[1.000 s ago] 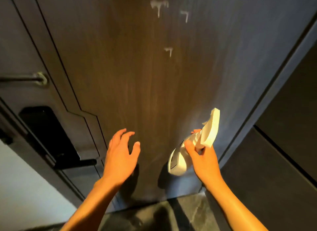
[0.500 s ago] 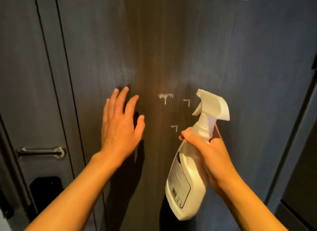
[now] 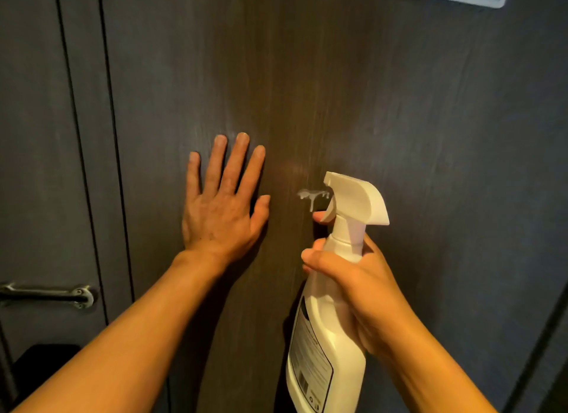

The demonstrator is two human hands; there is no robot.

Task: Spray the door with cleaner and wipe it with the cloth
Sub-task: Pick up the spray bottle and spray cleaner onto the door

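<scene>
Since the earlier frame both hands have come higher and closer to the door [image 3: 399,105]. Then the left hand [image 3: 219,210] was lifted with the fingers a little apart from the wood; now it lies flat against the door, fully open, fingers spread and pointing up, and it holds nothing. The right hand [image 3: 353,286] has brought the spray bottle [image 3: 325,345] up and nearer to the surface.

From the head camera, the only view, the right hand is closed around the neck of the white bottle, which stands almost upright. One fingertip [image 3: 318,217] sits at the front of the trigger, under the nozzle. The nozzle points toward the door, just above and to the left of this hand. A small white patch of foam [image 3: 310,196] is on the wood just in front of the nozzle, between the two hands, and it drips downward. To the lower left of the left hand there is a metal handle [image 3: 49,294]. No cloth is visible anywhere in the picture.

I judge that the spraying step is in hand and only little cleaner is on the door yet. The next move probably calls for more presses on the trigger over a wider area. After that the person must find the cloth, because the free left hand has none.
</scene>
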